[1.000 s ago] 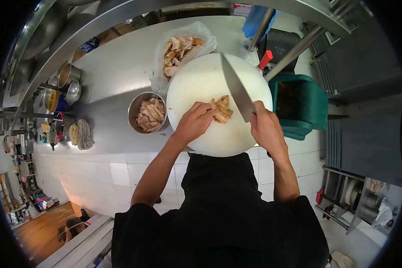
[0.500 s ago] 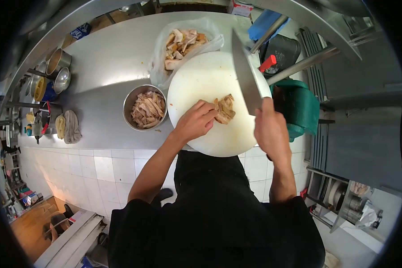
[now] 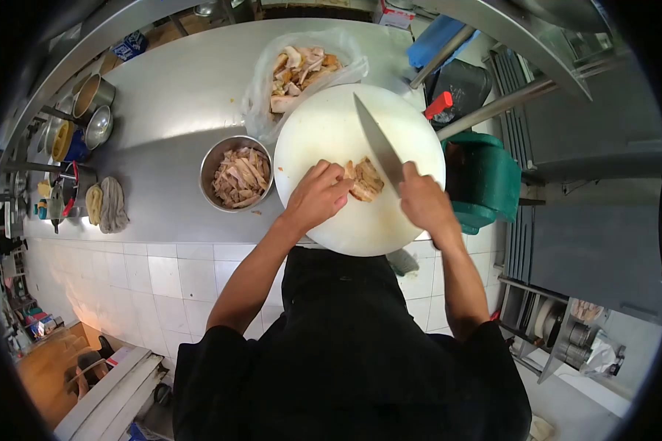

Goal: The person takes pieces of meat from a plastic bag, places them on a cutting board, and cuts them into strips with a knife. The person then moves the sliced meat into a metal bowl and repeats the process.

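Note:
A piece of cooked meat (image 3: 366, 181), its top in several strips, lies on the round white cutting board (image 3: 324, 121). My left hand (image 3: 318, 195) has its fingers curled and pressed against the left edge of the meat, holding it on the board. In my right hand (image 3: 424, 203) is the handle of a large kitchen knife (image 3: 379, 141), gripped in a closed fist. The blade slants up and to the left, just right of the meat, with its tip toward the far side of the board.
Left of the board stands a steel bowl (image 3: 207, 192) of meat strips. A clear plastic bag (image 3: 353, 62) holding larger meat pieces lies behind it. A red handle (image 3: 438, 105) and a green bin (image 3: 496, 176) are at the right. Pots and cloths (image 3: 112, 206) line the left side.
My right hand has brought the knife left and lower, closer to the meat. My left hand has stayed on the meat with little movement.

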The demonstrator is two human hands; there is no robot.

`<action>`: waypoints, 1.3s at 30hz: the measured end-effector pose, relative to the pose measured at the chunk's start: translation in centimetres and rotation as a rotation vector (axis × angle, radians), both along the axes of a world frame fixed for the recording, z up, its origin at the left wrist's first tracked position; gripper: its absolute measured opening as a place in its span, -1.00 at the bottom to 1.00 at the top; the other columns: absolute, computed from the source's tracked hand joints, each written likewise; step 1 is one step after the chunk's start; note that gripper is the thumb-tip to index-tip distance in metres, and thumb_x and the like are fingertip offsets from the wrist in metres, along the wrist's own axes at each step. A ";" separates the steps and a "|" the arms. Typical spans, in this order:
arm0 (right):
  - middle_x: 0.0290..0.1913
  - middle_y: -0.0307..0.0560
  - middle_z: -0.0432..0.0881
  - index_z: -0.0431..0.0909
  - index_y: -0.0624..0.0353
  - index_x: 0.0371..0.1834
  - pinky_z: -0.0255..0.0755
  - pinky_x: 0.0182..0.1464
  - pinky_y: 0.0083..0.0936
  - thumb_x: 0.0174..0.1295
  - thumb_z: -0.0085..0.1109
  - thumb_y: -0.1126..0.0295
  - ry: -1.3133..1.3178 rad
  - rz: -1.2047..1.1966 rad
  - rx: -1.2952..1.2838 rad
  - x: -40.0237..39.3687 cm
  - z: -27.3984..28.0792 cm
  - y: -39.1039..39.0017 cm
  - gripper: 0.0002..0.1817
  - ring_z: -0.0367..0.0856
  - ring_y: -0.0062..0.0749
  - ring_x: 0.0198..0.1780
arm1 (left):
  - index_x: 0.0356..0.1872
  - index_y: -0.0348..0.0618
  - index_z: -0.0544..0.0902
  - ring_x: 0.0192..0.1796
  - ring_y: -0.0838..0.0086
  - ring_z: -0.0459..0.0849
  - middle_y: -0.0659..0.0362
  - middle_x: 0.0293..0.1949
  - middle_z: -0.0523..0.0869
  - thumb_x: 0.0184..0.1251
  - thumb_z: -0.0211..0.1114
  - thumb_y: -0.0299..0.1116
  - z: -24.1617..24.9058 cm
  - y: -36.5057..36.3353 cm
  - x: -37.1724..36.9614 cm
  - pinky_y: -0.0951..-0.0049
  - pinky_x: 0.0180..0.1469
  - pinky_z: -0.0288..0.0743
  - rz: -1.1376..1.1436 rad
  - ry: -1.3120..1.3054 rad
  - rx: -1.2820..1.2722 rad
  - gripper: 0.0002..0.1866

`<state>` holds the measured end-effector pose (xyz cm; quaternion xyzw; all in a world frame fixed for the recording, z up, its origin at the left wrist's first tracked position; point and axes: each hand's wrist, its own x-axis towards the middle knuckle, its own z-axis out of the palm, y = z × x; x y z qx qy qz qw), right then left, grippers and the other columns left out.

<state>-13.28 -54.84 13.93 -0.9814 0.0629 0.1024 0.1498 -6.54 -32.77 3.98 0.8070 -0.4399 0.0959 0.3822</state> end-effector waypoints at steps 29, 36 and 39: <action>-0.37 0.49 0.64 0.38 0.36 -0.06 0.49 -0.07 0.18 0.38 0.06 0.42 -0.228 -0.163 0.291 -1.7 8.0 0.9 -0.78 0.67 0.43 -0.19 | -0.26 -0.22 0.75 -0.01 0.23 0.64 0.15 -0.13 0.71 0.05 0.42 -0.60 -0.5 0.1 -0.4 0.32 0.02 0.60 0.076 -0.047 -0.043 -0.81; -0.32 0.54 0.66 0.32 0.33 0.07 0.50 -0.09 0.27 0.36 -0.04 0.42 -0.015 -0.010 0.062 -0.4 -2.5 2.8 -0.71 0.69 0.46 -0.23 | -0.26 -0.27 0.74 -0.02 0.22 0.63 0.13 -0.13 0.72 0.06 0.43 -0.60 -0.3 0.0 0.2 0.30 0.02 0.60 0.062 -0.062 -0.082 -0.82; -0.39 0.53 0.62 0.33 0.34 -0.01 0.46 -0.16 0.27 0.42 0.01 0.44 -0.106 -0.039 0.135 0.1 1.7 0.4 -0.79 0.63 0.50 -0.23 | -0.27 -0.27 0.73 -0.03 0.21 0.63 0.12 -0.14 0.72 0.07 0.42 -0.61 -0.3 0.1 -0.1 0.29 0.01 0.59 0.065 -0.061 -0.077 -0.83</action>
